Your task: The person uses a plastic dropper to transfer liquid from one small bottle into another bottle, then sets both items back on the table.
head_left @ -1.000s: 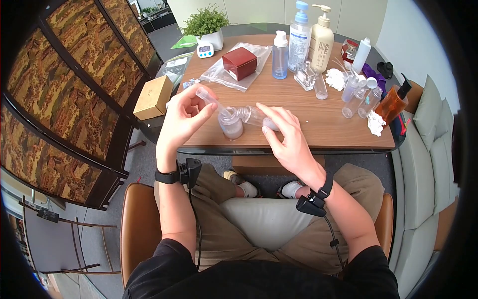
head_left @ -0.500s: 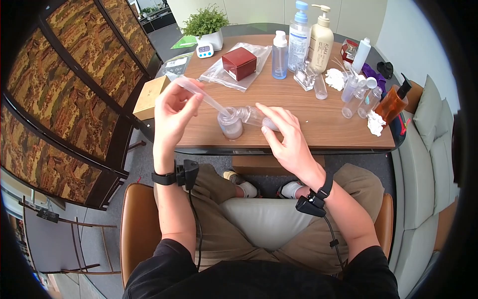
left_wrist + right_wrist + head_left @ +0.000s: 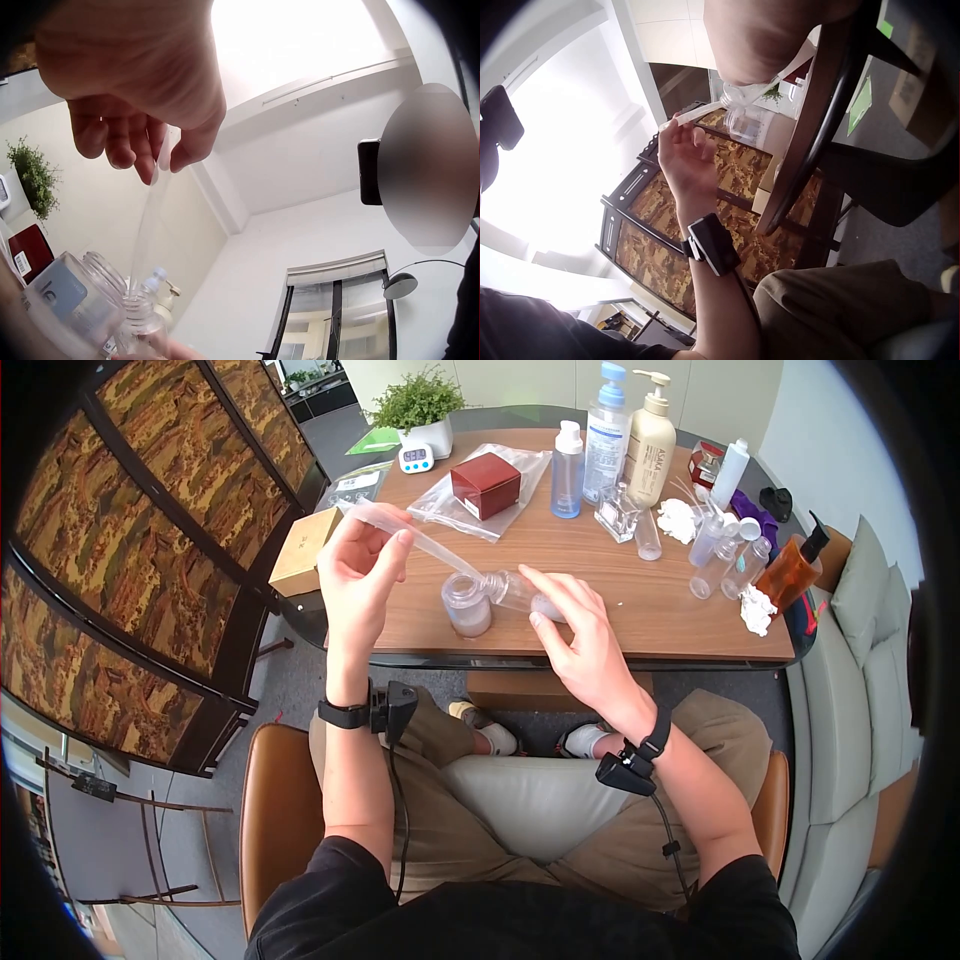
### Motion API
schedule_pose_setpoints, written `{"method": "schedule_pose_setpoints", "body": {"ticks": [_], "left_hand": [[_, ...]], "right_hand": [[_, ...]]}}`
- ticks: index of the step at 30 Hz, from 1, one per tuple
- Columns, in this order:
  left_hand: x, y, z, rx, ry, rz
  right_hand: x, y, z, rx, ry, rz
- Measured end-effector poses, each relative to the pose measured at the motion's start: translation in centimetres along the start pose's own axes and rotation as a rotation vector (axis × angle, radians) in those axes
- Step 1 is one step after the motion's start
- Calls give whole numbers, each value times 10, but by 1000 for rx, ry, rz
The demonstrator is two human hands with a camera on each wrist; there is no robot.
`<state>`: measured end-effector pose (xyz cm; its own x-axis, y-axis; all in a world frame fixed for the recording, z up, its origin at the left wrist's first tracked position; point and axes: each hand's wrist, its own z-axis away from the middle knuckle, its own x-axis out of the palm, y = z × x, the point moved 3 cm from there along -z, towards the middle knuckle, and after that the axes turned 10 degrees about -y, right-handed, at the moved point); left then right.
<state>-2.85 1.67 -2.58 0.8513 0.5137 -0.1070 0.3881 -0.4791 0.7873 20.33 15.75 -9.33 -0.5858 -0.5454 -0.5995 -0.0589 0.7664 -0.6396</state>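
My left hand (image 3: pixel 358 575) pinches a clear plastic pipette (image 3: pixel 430 548) between thumb and fingers. The pipette slants down to the right, its tip at the mouth of a small clear bottle (image 3: pixel 511 591). In the left wrist view the tip reaches the threaded neck of that bottle (image 3: pixel 141 326). My right hand (image 3: pixel 585 635) holds the bottle between thumb and fingers, tilted with its mouth to the left. Beside the bottle's mouth, an uncapped clear jar (image 3: pixel 467 607) with cloudy contents stands upright on the table. Its label (image 3: pixel 64 298) shows in the left wrist view.
Behind the hands on the wooden table (image 3: pixel 560 550) lies a dark red box (image 3: pixel 486 486) on a plastic bag. Pump bottles (image 3: pixel 650 445) stand at the back. Several small bottles (image 3: pixel 712 572), crumpled tissue (image 3: pixel 757 610) and an amber bottle (image 3: pixel 795 568) crowd the right side.
The left hand has risen and drawn the pipette up from the jar. The pipette's tip has passed rightward to the small bottle's mouth. The right hand and bottle have hardly moved.
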Motion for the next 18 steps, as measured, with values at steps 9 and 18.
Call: {"method": "schedule_pose_setpoints", "body": {"ticks": [9, 18], "left_hand": [[1, -1, -1, -12, 8, -12], [0, -1, -1, -13, 8, -14]], "right_hand": [[0, 0, 0, -2, 1, -4], [-1, -1, 0, 5, -6, 2]]}}
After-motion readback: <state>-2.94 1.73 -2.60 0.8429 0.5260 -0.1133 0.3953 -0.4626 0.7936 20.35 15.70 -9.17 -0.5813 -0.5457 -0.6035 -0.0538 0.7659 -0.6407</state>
